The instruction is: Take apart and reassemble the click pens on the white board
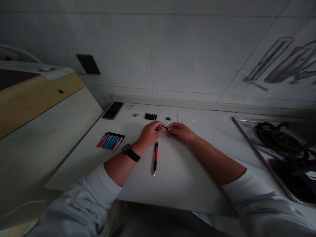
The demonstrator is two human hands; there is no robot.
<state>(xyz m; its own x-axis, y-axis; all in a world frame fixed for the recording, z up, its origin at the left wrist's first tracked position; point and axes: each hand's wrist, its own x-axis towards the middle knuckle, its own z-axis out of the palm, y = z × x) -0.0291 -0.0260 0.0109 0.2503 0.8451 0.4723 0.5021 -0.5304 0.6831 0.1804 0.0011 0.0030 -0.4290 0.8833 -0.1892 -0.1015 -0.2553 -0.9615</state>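
Note:
My left hand (pixel 151 132), with a black watch (pixel 126 149) on its wrist, pinches a small silver metal pen tip (pixel 161 127). Facing it, my right hand (pixel 181 132) has its fingertips closed on a small dark pen part (pixel 167 128). The two pieces meet end to end between the hands, held above the counter; whether they are joined I cannot tell. Below the hands lies a whole red and black pen (pixel 155 158), its silver tip toward me. Left of my left wrist is a row of red, blue and white pen barrels (pixel 111 141).
Behind the hands sit small metal pieces (pixel 135 115), black grips (pixel 150 116), little black parts (pixel 168 118), white refills (pixel 180 118) and tiny clear pieces (pixel 192 119). A phone (pixel 113 110) lies back left on the white counter (pixel 192 177). A stove (pixel 271 144) is at right.

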